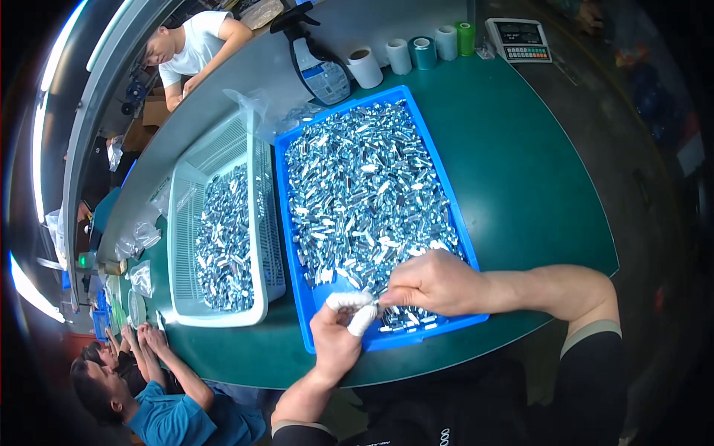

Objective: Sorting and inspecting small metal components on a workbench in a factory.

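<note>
A blue tray [452,195] full of small shiny metal parts [357,175] lies in front of me on the green table. Over its near edge my two hands meet. My left hand [338,331], with white covers on its thumb and a finger, pinches a small metal part [377,296]. Fingertips of my right hand [435,282] are pressed together at the same part, close to the left fingers. What exactly sits between the right fingertips is hidden. Below the hands, some blue tray bottom shows among the parts.
Left of the tray stands a white plastic basket [262,286] with more metal parts. A spray bottle [320,70], several rolls of film [399,56] and a digital scale [518,41] stand at the back. Other people [175,416] work to the left and behind the partition.
</note>
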`<action>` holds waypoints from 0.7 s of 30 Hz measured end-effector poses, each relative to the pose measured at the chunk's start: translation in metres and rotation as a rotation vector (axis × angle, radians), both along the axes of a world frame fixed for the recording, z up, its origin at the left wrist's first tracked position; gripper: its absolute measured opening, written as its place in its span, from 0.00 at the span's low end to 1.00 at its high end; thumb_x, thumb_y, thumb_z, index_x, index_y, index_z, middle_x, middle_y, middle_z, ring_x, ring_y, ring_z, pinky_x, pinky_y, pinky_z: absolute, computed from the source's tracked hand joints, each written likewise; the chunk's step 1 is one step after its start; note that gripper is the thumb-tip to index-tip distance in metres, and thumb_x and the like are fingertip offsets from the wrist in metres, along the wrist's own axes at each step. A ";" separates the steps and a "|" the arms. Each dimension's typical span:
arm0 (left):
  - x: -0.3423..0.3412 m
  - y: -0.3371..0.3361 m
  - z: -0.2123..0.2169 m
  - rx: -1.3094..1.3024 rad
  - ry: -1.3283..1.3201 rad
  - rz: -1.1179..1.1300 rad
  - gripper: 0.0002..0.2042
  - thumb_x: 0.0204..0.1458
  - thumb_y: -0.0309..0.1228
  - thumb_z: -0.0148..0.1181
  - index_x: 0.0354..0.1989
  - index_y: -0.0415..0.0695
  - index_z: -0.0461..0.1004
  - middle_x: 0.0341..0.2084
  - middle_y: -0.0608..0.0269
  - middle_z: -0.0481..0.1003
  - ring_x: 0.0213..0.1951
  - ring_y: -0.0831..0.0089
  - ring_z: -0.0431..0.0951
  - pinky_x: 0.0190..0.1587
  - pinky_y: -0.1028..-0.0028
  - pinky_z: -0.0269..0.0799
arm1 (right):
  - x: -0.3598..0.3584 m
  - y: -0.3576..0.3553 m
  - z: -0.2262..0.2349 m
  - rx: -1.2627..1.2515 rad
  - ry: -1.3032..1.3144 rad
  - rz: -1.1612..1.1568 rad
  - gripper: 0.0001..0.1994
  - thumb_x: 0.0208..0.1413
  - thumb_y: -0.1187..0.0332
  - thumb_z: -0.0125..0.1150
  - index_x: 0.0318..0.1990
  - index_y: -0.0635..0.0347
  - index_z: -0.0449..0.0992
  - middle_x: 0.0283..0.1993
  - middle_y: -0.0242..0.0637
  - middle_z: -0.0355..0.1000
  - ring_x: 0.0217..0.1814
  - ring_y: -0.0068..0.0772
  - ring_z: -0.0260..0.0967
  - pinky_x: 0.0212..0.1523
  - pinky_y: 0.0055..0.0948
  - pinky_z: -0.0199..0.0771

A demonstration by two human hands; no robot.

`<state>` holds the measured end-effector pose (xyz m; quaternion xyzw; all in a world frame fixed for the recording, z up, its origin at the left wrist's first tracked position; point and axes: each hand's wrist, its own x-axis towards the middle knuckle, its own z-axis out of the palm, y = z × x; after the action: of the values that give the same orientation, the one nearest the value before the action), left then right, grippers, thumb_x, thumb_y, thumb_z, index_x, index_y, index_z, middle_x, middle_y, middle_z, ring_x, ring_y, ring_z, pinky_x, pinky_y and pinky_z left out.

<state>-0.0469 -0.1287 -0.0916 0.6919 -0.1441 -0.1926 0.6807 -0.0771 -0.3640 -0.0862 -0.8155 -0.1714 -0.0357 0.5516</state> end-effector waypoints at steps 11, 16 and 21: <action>-0.003 0.002 0.005 -0.003 0.007 0.011 0.08 0.55 0.18 0.67 0.41 0.35 0.75 0.37 0.53 0.82 0.38 0.69 0.84 0.44 0.72 0.80 | 0.003 0.001 -0.001 0.006 -0.190 -0.018 0.13 0.61 0.59 0.63 0.31 0.58 0.76 0.26 0.37 0.70 0.29 0.44 0.74 0.28 0.41 0.73; -0.003 0.003 0.004 0.034 -0.117 -0.038 0.10 0.54 0.20 0.69 0.42 0.36 0.74 0.37 0.54 0.80 0.38 0.71 0.82 0.43 0.74 0.79 | 0.001 -0.002 0.003 0.018 -0.103 0.031 0.18 0.64 0.57 0.61 0.25 0.58 0.71 0.24 0.38 0.70 0.27 0.46 0.73 0.26 0.43 0.71; -0.005 0.004 0.004 0.017 -0.114 -0.023 0.10 0.53 0.19 0.70 0.41 0.36 0.75 0.36 0.54 0.81 0.38 0.71 0.82 0.43 0.73 0.78 | -0.002 0.001 0.001 0.044 -0.040 0.009 0.17 0.63 0.56 0.63 0.27 0.59 0.74 0.24 0.39 0.70 0.27 0.45 0.73 0.27 0.42 0.71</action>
<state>-0.0522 -0.1251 -0.0879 0.7060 -0.1888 -0.1620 0.6631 -0.0795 -0.3629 -0.0852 -0.8016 -0.1854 -0.0532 0.5659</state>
